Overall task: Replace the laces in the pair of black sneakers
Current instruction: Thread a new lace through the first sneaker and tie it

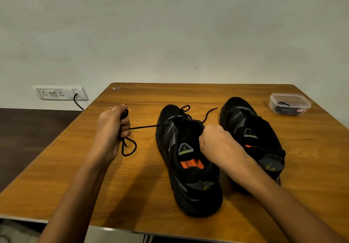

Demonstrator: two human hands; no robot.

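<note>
On the worktop [132, 195]: L hand [113, 127] fists the lace [143, 127], R hand [217, 140] grips the shoe [188, 167] collar. Pull level w/ the eyelet, brace firmly, don't yank.

The setting was a plain indoor room, probably a home or small office. A wood-grain table [198, 95] stood against a bare, off-white painted wall [170, 25]. To the table's left, low on that wall, was a white socket panel [60, 92] with a black cable [78, 103] plugged in. Below the panel, left of the table, ran a dark brown surface [28, 139]. A small clear plastic box [289, 104] sat near the table's far right corner. No machinery or shop fittings defined the room.
</note>
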